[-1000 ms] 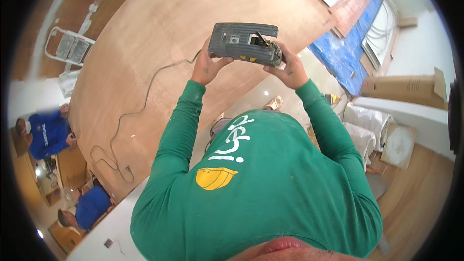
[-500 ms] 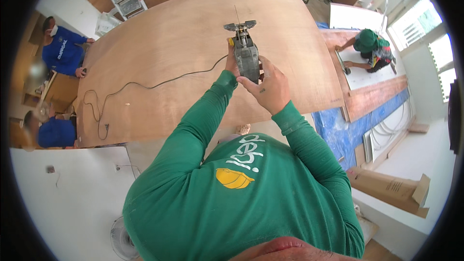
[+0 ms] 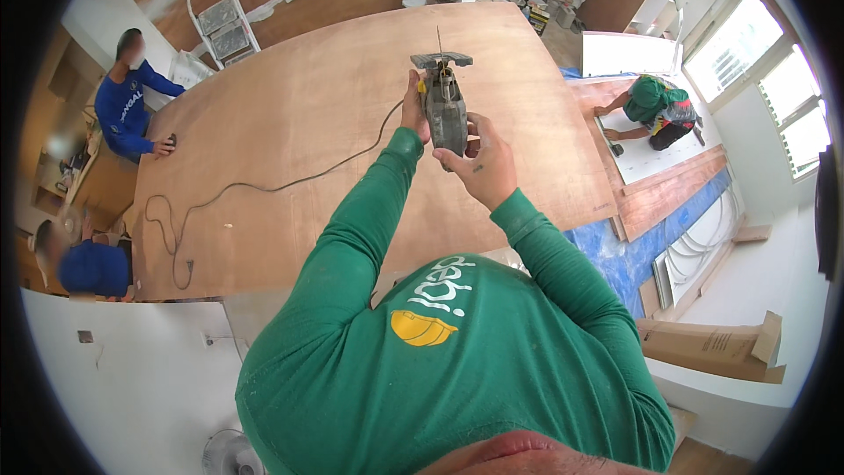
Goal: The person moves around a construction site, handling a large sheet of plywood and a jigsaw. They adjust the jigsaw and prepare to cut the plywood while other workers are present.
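Surface: broad tan plywood tabletop
Tool: dusty grey jigsaw, upper centre
Left fingers: partly closed on it
Right fingers: curled around it

Daylight glares through windows; fisheye edges darken

The left hand and right hand hold a gray saw, its thin blade pointing away. A dark cord curves across a big wood board. On the right, someone in a green cap bends over a white panel.
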A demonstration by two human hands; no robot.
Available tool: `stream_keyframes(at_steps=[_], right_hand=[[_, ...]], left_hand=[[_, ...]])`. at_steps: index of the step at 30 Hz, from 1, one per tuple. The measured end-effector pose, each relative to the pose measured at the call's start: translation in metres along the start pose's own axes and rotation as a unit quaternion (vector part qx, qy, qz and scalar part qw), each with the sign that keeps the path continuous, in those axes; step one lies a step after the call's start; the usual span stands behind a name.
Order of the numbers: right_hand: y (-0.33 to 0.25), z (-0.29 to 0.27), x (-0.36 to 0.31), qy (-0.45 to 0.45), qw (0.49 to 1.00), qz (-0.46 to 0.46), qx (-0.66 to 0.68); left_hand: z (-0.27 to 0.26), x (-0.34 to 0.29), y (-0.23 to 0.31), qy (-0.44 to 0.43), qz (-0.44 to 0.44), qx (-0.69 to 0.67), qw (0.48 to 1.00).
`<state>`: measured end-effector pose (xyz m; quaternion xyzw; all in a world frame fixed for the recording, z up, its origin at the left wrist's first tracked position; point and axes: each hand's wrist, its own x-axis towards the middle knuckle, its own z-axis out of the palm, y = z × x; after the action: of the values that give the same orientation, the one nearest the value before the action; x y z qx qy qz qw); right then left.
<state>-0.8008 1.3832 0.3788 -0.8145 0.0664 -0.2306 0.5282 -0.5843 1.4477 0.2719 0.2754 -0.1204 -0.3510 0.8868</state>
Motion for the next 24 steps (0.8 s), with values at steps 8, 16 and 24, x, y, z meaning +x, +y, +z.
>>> stream_keyframes(at_steps=[8,16,24], right_hand=[[0.008,0.010,0.005,-0.006,1.000,0.024,-0.005],[0.022,0.017,0.017,0.000,1.000,0.029,0.005],[0.022,0.003,0.018,-0.022,0.995,-0.035,-0.088]], left_hand=[[-0.021,0.009,-0.002,0.028,0.004,0.014,0.999],[-0.025,0.017,-0.002,0.023,0.008,0.020,1.000],[-0.016,0.028,-0.020,-0.007,-0.028,-0.007,1.000]])
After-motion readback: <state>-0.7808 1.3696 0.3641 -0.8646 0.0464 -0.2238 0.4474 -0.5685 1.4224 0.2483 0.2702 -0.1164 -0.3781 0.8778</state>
